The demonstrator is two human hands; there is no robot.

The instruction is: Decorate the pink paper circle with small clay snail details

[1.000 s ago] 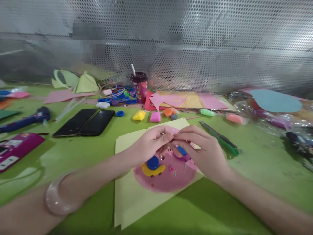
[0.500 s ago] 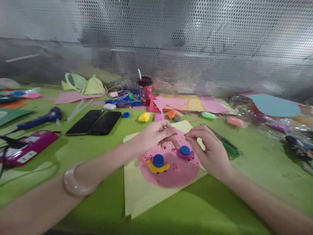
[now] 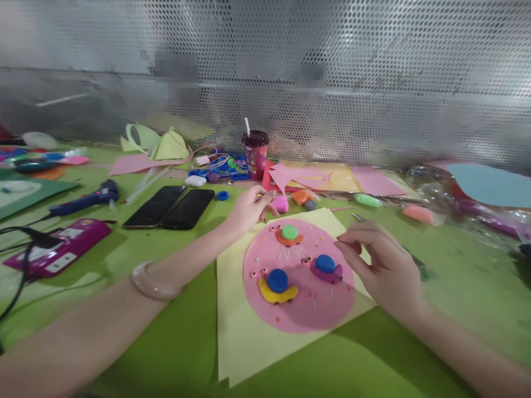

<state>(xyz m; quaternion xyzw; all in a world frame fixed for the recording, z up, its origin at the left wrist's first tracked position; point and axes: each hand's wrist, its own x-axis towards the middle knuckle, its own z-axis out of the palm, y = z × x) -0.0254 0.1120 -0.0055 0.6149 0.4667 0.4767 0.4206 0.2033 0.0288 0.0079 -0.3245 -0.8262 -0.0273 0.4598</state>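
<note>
A pink paper disc (image 3: 298,298) lies on pale yellow sheets (image 3: 249,342) on the green table. Three clay snails with bottle-cap shells sit on it: orange with a green cap (image 3: 289,235), purple with a blue cap (image 3: 326,269), yellow with a blue cap (image 3: 277,286). My left hand (image 3: 249,207) reaches past the disc's far edge to the yellow clay lump, fingers closing on it. My right hand (image 3: 384,265) hovers at the disc's right edge, thumb and forefinger pinched on something too small to name.
Two black phones (image 3: 170,207) lie to the left, with a blue glue gun (image 3: 85,200) and a magenta box (image 3: 58,251) further left. A cup with a straw (image 3: 254,152), clay lumps (image 3: 282,203), coloured papers (image 3: 327,177) and a plastic bag (image 3: 468,204) line the back.
My hands have parted from above the disc. The left one reached away to the far edge, the right one drew back to the right, uncovering the orange snail. The view shifted left.
</note>
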